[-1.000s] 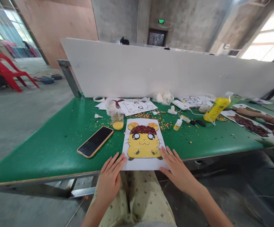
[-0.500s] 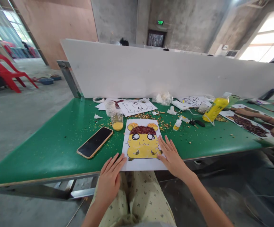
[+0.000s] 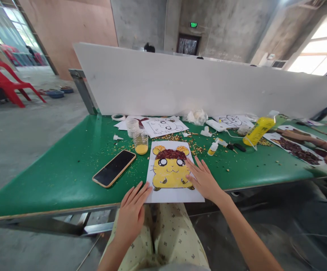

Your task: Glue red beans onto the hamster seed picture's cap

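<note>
A hamster picture (image 3: 170,175) on white paper lies at the table's front edge, its lower margin reaching past the edge. The body is yellow, and dark red-brown grains cover the top of the head. My left hand (image 3: 132,205) rests with fingers outstretched at the sheet's lower left edge. Spread fingers of my right hand (image 3: 204,178) lie over the right side of the drawing, beside the hamster's cheek and arm. Neither hand grips anything. Left of the sheet are a phone (image 3: 114,168) and a clear plastic cup (image 3: 141,145) with yellow grains in it.
Behind the picture lie loose seeds (image 3: 196,145) and another line drawing (image 3: 163,126). To the right stand a small glue bottle (image 3: 213,148) and a tilted yellow bottle (image 3: 259,131). Another person's hands (image 3: 296,135) are at a picture on the far right. A white panel (image 3: 194,82) borders the back.
My right hand has shifted slightly left and inward over the drawing, uncovering the sheet's lower right corner. My left hand stays nearly in place.
</note>
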Motion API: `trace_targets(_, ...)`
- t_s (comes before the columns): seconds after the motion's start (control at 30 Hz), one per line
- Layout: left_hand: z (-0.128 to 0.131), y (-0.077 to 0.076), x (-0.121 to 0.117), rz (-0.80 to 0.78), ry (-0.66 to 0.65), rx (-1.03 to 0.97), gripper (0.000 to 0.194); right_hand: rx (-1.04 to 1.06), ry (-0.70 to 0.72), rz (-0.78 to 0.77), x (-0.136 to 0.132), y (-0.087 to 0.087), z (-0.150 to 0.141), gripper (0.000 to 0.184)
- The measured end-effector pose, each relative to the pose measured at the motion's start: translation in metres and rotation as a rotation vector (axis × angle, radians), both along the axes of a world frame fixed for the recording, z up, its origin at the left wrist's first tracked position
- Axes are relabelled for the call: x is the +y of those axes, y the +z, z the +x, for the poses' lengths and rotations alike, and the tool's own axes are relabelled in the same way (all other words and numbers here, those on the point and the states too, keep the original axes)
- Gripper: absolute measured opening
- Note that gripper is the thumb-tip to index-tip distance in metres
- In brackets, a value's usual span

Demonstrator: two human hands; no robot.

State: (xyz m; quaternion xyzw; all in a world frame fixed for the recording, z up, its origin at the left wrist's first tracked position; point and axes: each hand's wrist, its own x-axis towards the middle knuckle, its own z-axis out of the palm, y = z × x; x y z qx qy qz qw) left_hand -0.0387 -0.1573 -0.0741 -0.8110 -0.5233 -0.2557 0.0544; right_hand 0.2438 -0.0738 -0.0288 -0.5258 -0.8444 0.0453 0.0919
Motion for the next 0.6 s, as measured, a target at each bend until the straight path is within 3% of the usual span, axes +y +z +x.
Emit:
trace_targets(0.33,-0.0002,-0.0006,-0.0007,0.009,0.008,-0.004,0.06,0.013,0.032,0.136,0.0049,-0.0072,0.0036,0.052)
trace_targets(0.6,0.0001,-0.0008,-0.0005,-0.006,0.016,-0.006,0.061,-0.016,0.046,0.125,0.0105,-0.006,0.0052,0.046)
